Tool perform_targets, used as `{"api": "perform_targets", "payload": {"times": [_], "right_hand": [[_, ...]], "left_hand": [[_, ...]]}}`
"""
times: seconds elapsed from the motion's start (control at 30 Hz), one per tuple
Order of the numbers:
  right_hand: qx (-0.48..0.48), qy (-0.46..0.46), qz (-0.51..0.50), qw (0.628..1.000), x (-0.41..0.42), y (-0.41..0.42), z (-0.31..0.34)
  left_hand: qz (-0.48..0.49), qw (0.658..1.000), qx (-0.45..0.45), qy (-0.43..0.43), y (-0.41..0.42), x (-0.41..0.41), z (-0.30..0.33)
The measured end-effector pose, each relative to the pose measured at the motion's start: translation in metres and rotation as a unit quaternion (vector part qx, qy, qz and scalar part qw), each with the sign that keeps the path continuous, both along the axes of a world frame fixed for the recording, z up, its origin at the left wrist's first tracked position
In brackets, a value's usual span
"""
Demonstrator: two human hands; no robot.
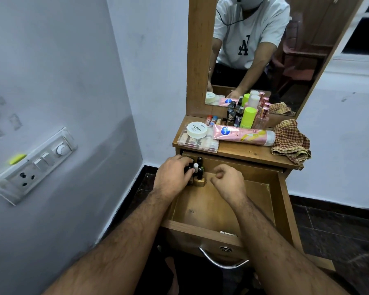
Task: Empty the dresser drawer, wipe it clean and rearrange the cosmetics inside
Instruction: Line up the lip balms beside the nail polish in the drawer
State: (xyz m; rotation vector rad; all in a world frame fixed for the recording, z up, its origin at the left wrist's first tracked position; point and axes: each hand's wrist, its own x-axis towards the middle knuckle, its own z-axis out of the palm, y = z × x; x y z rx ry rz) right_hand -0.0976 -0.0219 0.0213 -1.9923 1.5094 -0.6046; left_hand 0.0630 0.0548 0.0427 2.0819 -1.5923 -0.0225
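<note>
1. The drawer is pulled fully out below the dresser top. Its floor is bare over most of its area and shows no loose dirt; emptying appears done, and wiping is judged done, though some marks remain on the wood.
2. A small cluster of nail polish bottles stands upright in the drawer's far left corner, dark caps and one white cap visible. This is judged to be the start of the rearranging step.
3. The left hand holds that cluster, fingers curled round the bottles on their near and left sides.
4. The right hand hovers over the drawer just beside the cluster, fingers loosely curled, holding nothing visible.
5. Most cosmetics remain on the dresser top: a clear plastic case with a white round jar on it, a pink tube lying flat, a lime green bottle, and several small bottles and sticks at the mirror.
6. A checked cloth lies crumpled at the right end of the top, not in use.
7. Assessment: roughly the last third is outstanding; the bulk of items must still go back.
</note>
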Motion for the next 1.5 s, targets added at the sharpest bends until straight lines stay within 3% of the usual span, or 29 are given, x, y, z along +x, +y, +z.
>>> {"api": "perform_targets", "payload": {"times": [0.23,0.5,0.6,0.9,1.2,1.37,1.5], "right_hand": [[-0.083,-0.026,-0.001,0.996,-0.019,-0.002,0.047],[-0.169,-0.035,0.007,0.985,0.006,-0.067,0.115],[-0.141,-0.012,0.013,0.99,0.029,-0.096,0.131],[-0.109,0.089,-0.027,0.99,0.08,-0.154,0.129],[-0.121,0.072,-0.036,0.989,0.083,-0.166,0.125],[-0.118,0.083,-0.042,0.989,0.083,-0.165,0.119],[-0.114,0.084,-0.044,0.989,0.087,-0.164,0.117]], "left_hand": [[-0.012,0.997,-0.075,0.016,-0.006,-0.012,0.031],[0.026,0.989,-0.128,0.068,-0.076,0.006,0.094],[0.036,0.993,-0.09,0.072,-0.111,0.017,0.105],[0.077,0.985,0.142,0.065,-0.204,0.028,0.092],[0.058,0.955,0.259,0.13,-0.225,0.029,0.084],[0.052,0.948,0.263,0.168,-0.217,0.03,0.09],[0.074,0.943,0.187,0.265,-0.212,0.034,0.085]]}}
